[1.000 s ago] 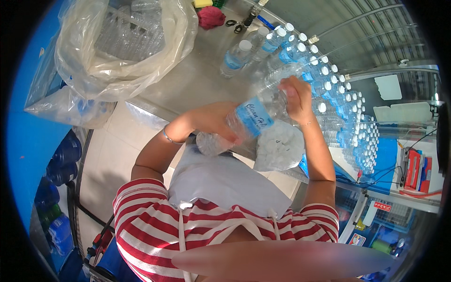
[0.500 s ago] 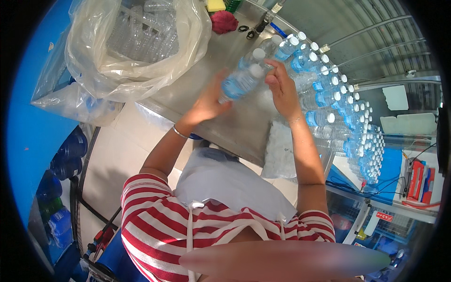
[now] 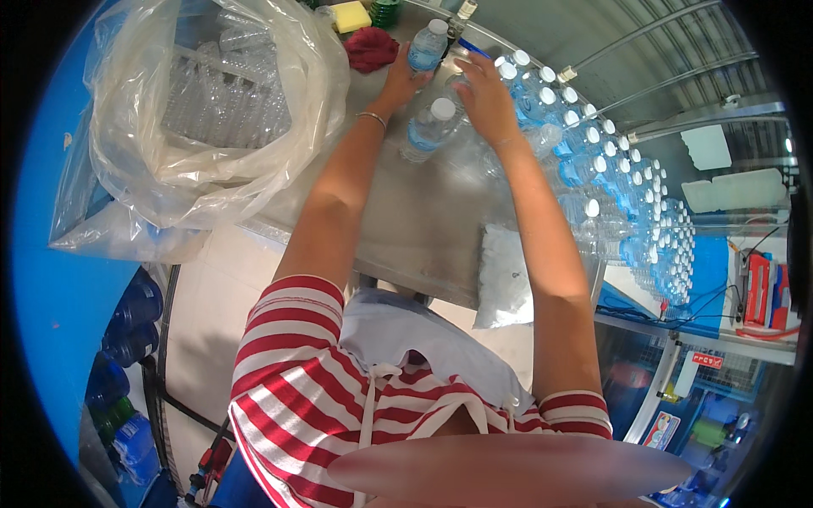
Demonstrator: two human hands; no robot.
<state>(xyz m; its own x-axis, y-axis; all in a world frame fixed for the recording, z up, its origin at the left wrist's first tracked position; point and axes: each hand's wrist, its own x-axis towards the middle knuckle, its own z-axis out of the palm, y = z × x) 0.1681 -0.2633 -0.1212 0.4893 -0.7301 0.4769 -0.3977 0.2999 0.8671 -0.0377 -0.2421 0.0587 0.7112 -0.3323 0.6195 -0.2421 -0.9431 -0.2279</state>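
Observation:
My left hand (image 3: 401, 83), stretched to the far side of the metal table, is wrapped round a small water bottle (image 3: 426, 52) with a blue label and white cap. To its right is my right hand (image 3: 486, 100), with its fingers apart and curved beside clear bottles; whether it touches one is hard to tell. Nearer me, another capped water bottle (image 3: 428, 131) stands on the table between my arms. Rows of filled, capped bottles (image 3: 584, 161) crowd the table to the right of my right hand.
An open clear plastic bag (image 3: 229, 173) full of empty bottles stands at the left. A dark red cloth (image 3: 370, 49) and a yellow sponge (image 3: 351, 17) lie at the far edge. A white plastic packet (image 3: 504, 275) hangs over the table's near edge. Metal bars (image 3: 660, 59) run along the right.
My left hand has moved away from me and now holds a bottle at the table's far side. My right hand has shifted the same way. A capped bottle now stands nearer me.

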